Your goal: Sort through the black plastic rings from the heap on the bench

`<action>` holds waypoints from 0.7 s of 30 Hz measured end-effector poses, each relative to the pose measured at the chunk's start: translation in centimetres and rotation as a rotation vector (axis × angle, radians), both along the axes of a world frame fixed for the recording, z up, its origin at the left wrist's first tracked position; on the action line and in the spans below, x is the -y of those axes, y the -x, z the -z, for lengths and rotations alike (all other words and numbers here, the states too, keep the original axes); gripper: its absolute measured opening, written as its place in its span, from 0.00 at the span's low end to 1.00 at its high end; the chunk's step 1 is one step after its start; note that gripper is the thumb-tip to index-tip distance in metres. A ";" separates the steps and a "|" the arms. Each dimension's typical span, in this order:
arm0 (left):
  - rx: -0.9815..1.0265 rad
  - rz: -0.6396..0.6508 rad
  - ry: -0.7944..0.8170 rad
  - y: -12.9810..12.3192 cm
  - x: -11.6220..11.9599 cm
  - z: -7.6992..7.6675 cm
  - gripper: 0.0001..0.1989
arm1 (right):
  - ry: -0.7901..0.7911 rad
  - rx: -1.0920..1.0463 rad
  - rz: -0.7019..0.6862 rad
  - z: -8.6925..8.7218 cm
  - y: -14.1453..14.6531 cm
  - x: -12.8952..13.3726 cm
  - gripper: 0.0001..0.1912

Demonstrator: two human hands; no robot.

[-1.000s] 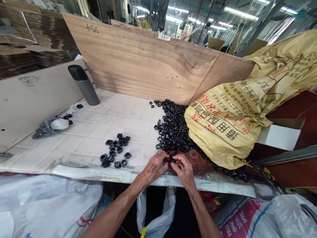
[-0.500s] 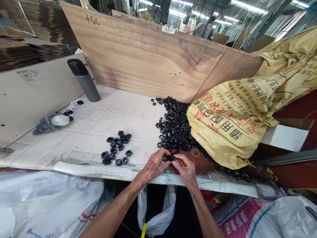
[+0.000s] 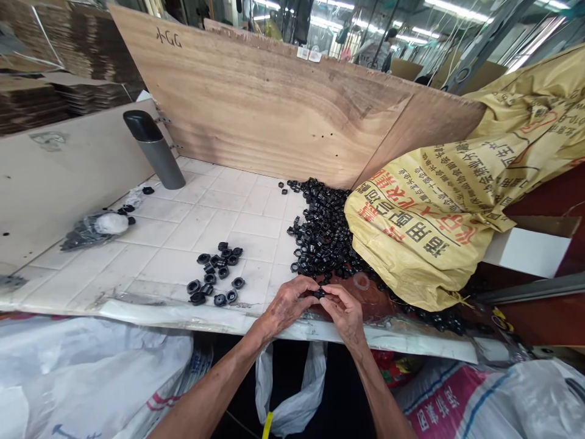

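Near the table's front edge, my left hand (image 3: 289, 303) and my right hand (image 3: 343, 311) meet, fingertips pinched on a small black part (image 3: 320, 293) between them. Fingers cover some of that part. Just beyond them spreads a large pile of black plastic pieces (image 3: 322, 225), reaching under the yellow sack. To the left of my hands, a smaller group of round black caps (image 3: 222, 272) lies loose on the white tiled surface. A clear ring (image 3: 361, 281) rests on the reddish-brown patch right of my fingers.
A grey bottle (image 3: 161, 160) stands at the back left, with a bag of black parts (image 3: 94, 229) in front. A wooden board (image 3: 265, 103) walls the back. The yellow sack (image 3: 420, 225) covers the right side. White sacks (image 3: 91, 372) sit below the table edge.
Both hands stay together; the fingertips have shifted slightly and the black part has turned or moved a little to the right between them. The loose caps have not moved.
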State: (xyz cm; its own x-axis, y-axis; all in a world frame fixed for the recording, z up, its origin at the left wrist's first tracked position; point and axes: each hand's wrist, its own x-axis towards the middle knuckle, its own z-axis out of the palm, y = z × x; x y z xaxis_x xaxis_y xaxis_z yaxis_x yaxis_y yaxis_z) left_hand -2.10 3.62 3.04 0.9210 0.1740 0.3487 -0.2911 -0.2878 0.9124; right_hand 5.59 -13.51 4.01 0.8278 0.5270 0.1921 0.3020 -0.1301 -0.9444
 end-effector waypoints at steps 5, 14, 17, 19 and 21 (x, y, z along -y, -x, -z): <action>0.032 0.017 -0.015 0.0 0.0 -0.2 0.09 | 0.024 -0.007 0.016 0.1 -0.1 -0.2 0.09; 0.028 0.042 0.022 0.0 0.0 -0.2 0.08 | 0.109 0.057 -0.039 0.3 -0.3 -0.5 0.11; 0.028 0.046 0.062 -0.1 0.1 0.1 0.08 | 0.091 0.052 0.009 0.6 -0.2 -0.3 0.09; 0.012 0.049 0.088 -0.1 0.1 0.1 0.09 | 0.063 0.042 -0.005 0.6 0.0 0.0 0.11; -0.006 0.046 0.100 0.0 0.1 0.1 0.08 | 0.045 0.040 -0.059 0.5 0.2 0.2 0.11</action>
